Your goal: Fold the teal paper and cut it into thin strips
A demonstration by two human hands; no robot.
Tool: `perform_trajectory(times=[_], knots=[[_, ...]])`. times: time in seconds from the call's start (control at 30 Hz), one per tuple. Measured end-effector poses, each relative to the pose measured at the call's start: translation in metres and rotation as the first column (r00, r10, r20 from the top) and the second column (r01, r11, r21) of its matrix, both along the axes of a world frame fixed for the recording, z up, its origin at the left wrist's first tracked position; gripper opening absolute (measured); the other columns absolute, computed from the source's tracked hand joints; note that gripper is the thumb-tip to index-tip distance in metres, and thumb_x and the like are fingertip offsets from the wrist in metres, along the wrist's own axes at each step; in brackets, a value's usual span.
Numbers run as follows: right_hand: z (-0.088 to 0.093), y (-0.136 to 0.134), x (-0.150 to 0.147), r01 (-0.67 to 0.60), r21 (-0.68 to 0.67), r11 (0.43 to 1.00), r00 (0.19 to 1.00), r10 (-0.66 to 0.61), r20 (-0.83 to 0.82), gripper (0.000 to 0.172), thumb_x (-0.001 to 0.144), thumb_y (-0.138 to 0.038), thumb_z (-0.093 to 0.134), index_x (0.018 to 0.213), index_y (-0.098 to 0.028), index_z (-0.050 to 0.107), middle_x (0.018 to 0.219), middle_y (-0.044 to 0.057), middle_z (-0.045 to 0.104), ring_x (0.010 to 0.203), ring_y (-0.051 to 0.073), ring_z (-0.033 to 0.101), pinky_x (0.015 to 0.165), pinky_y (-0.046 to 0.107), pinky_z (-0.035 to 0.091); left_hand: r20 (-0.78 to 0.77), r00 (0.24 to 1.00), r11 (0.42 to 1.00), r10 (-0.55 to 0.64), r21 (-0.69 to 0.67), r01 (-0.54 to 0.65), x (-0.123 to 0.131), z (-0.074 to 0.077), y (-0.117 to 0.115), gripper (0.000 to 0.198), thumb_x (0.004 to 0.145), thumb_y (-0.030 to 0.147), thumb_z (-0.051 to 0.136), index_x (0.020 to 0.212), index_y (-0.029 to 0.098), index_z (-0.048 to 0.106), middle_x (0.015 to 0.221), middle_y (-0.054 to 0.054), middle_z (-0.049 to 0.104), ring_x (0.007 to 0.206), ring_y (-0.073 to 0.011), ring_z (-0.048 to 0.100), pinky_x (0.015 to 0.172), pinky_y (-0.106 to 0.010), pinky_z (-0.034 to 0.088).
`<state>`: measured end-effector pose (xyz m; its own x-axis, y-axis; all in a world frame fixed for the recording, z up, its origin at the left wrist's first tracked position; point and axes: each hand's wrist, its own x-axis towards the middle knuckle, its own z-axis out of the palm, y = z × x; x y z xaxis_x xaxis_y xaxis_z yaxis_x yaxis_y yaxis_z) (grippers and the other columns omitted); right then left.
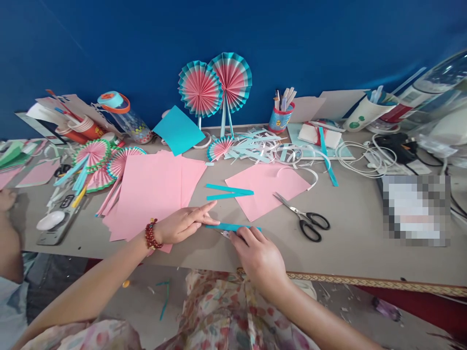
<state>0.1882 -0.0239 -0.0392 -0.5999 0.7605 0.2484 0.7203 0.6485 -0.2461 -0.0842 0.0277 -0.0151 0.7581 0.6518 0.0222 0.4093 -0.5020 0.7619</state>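
A narrow blue paper strip [233,227] lies near the front edge of the table. My left hand [182,224], wearing a beaded bracelet, has its fingers stretched out, with fingertips at the strip's left end. Bent over the right part of that strip, my right hand [260,255] grips a slim pointed tool [223,234]. Its tip points left; the rest is hidden in my fingers, so its kind is unclear. Just beyond are two more blue strips [229,191], partly over a pink sheet [264,187]. Black-handled scissors [304,216] lie to the right, blades slightly apart.
Pink sheets [153,194] are stacked at left, near folded paper fans [93,158] and a phone [54,233]. Two round fans [229,80] stand against the blue wall. Paper scraps [260,146], a pen cup [280,116] and cables [365,158] line the back. Another person's arm [9,233] is at far left.
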Motion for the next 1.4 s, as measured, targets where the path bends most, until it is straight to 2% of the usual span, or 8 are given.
perform_trajectory(times=[0.4,0.67,1.13,1.4], knots=[[0.002,0.002,-0.003,-0.007,0.008,1.000,1.000,0.007,0.011,0.021,0.090,-0.016,0.065,0.111,-0.018,0.067,0.096,0.006,0.063,0.085,0.021,0.054,0.066,0.033,0.043,-0.005,1.000,0.999,0.016,-0.040,-0.016,0.001,0.001,-0.001,0.071,0.099,0.012,0.035,0.159,0.027,0.001,0.132,-0.001,0.066,0.125,-0.0150,0.059,0.109,-0.036,0.042],[0.003,0.001,-0.003,-0.016,-0.034,0.999,1.000,0.015,-0.026,0.020,0.091,-0.013,0.063,0.111,-0.017,0.067,0.096,0.006,0.063,0.086,0.020,0.054,0.069,0.031,0.043,-0.014,1.000,1.000,0.022,-0.021,-0.022,0.000,-0.001,-0.002,0.071,0.099,0.012,0.036,0.159,0.028,0.001,0.132,-0.001,0.066,0.125,-0.0150,0.058,0.109,-0.035,0.042],[0.005,0.002,-0.011,-0.033,-0.020,0.999,0.999,0.033,0.005,0.023,0.093,-0.014,0.061,0.115,-0.017,0.066,0.097,0.006,0.063,0.085,0.019,0.054,0.069,0.031,0.046,-0.029,0.999,0.999,0.037,-0.022,-0.038,0.000,-0.002,-0.003,0.071,0.098,0.013,0.036,0.159,0.027,0.002,0.131,-0.002,0.066,0.125,-0.0152,0.058,0.108,-0.037,0.044],[0.006,0.002,-0.014,-0.038,-0.013,0.999,0.999,0.038,-0.004,0.017,0.095,-0.016,0.059,0.110,-0.018,0.067,0.093,0.006,0.063,0.085,0.019,0.055,0.067,0.030,0.045,-0.035,0.999,0.999,0.039,-0.005,-0.039,0.001,-0.001,-0.004,0.071,0.099,0.013,0.036,0.159,0.025,0.000,0.132,-0.003,0.066,0.126,-0.0152,0.058,0.109,-0.038,0.042]])
